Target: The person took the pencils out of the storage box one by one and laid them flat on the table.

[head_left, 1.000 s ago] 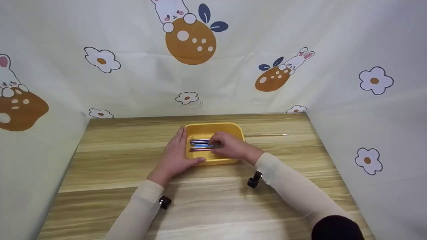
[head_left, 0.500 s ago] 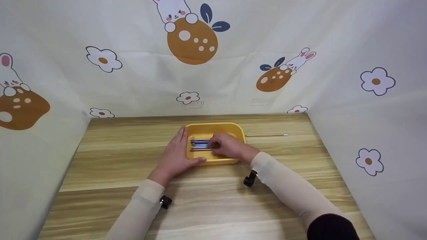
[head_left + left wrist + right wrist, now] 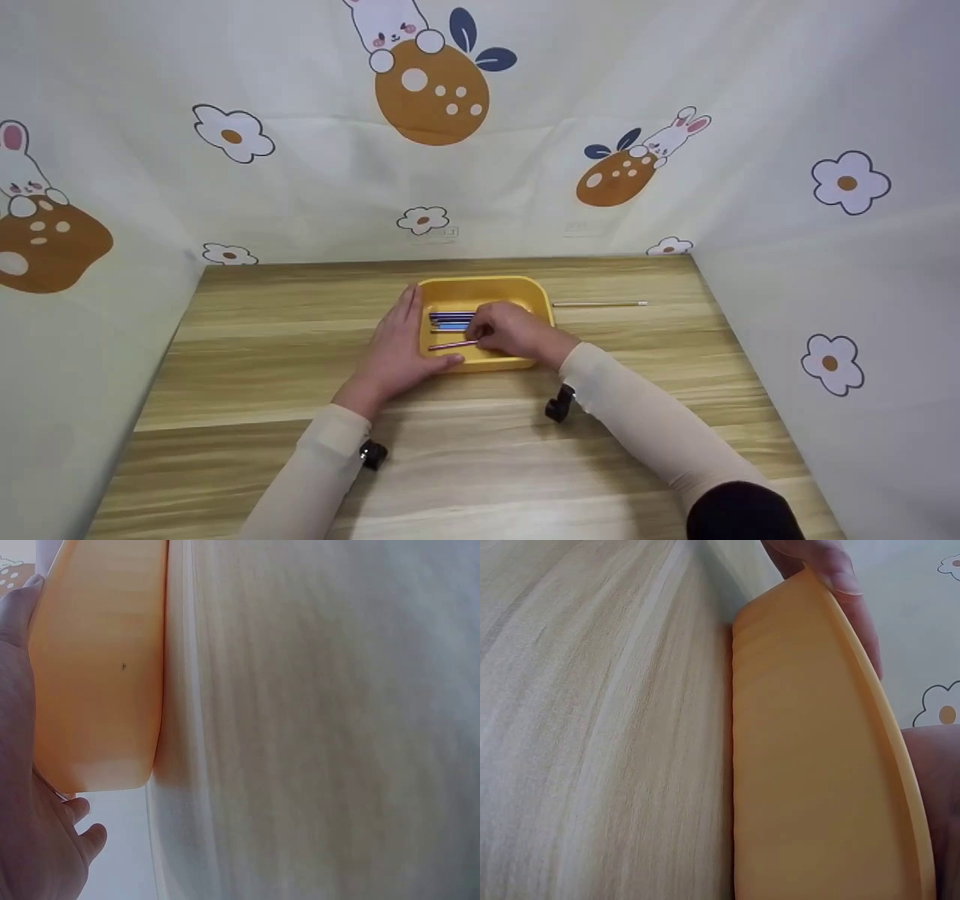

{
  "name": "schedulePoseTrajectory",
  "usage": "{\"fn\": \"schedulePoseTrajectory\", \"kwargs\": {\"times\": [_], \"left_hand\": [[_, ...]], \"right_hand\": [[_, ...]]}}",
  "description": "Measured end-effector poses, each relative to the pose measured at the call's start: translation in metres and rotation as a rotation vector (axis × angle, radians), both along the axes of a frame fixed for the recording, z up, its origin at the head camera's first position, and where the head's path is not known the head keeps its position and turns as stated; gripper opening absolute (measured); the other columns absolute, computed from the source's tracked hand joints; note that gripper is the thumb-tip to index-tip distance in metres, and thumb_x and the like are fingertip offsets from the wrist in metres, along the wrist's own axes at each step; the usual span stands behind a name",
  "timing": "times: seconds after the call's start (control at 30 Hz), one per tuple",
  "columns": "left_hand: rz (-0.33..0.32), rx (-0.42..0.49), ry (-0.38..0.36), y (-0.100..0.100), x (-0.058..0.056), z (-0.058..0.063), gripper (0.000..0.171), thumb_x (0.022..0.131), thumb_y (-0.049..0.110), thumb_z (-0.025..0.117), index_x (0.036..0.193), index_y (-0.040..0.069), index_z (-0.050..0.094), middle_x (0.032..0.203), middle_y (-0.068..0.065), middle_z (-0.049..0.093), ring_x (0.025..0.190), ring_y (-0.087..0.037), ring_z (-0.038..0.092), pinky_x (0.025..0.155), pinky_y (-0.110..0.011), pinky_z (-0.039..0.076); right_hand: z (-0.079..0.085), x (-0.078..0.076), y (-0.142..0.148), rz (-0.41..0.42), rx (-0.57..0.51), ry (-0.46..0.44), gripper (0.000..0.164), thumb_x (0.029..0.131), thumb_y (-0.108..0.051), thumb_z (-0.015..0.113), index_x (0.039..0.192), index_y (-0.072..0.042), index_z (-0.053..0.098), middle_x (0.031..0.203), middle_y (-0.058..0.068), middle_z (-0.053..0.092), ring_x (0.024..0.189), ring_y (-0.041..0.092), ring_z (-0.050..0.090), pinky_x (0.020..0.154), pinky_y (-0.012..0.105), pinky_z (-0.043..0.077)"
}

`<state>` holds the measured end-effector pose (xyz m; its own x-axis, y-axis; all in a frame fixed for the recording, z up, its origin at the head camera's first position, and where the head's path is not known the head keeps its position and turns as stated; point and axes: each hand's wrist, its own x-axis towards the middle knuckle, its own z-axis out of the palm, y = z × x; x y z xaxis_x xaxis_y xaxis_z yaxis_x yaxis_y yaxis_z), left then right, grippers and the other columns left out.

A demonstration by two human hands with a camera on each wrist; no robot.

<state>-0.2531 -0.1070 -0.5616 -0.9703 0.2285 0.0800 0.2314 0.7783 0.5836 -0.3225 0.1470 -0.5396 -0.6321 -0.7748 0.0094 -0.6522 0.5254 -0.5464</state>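
A yellow plastic bin [image 3: 484,282] stands on the wooden table. My left hand [image 3: 392,341] holds its near left corner, thumb over the front rim and fingers along the left side. Inside, a slim reddish-purple pencil [image 3: 450,346] lies slightly slanted near the front wall. My right hand [image 3: 511,330] reaches over the right side and pinches that pencil at its right part; the fingers hide its end. Behind it lie several dark purple pencils [image 3: 450,316] side by side and a light-blue strip [image 3: 451,327], their right ends covered by the hand.
A wooden pencil with a white end [image 3: 600,304] lies on the table right of the bin. Pale cloth walls [image 3: 315,172] with rabbit and flower prints enclose the back and sides of the wooden table [image 3: 465,442]. Small black cameras [image 3: 373,454] sit at both wrists.
The reddish-purple pencil has come away from the others, toward the bin's front. My right hand has shifted slightly, with the wrist moving left. My left hand stays on the bin.
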Motion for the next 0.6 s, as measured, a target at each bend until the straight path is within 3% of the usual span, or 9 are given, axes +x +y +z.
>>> {"fn": "schedulePoseTrajectory", "kwargs": {"times": [0.6], "left_hand": [[-0.005, 0.001, 0.009, -0.0007, 0.0001, -0.0003, 0.142, 0.083, 0.077, 0.084, 0.178, 0.005, 0.006, 0.186, -0.014, 0.007, 0.169, -0.037, 0.014, 0.135, -0.056, 0.022]], "right_hand": [[-0.0015, -0.0005, -0.0006, -0.013, 0.021, -0.009, 0.013, 0.096, -0.005, 0.081, 0.107, -0.009, 0.086, 0.099, 0.002, 0.079, 0.089, 0.011, 0.068, 0.082, 0.031, 0.060]]}}
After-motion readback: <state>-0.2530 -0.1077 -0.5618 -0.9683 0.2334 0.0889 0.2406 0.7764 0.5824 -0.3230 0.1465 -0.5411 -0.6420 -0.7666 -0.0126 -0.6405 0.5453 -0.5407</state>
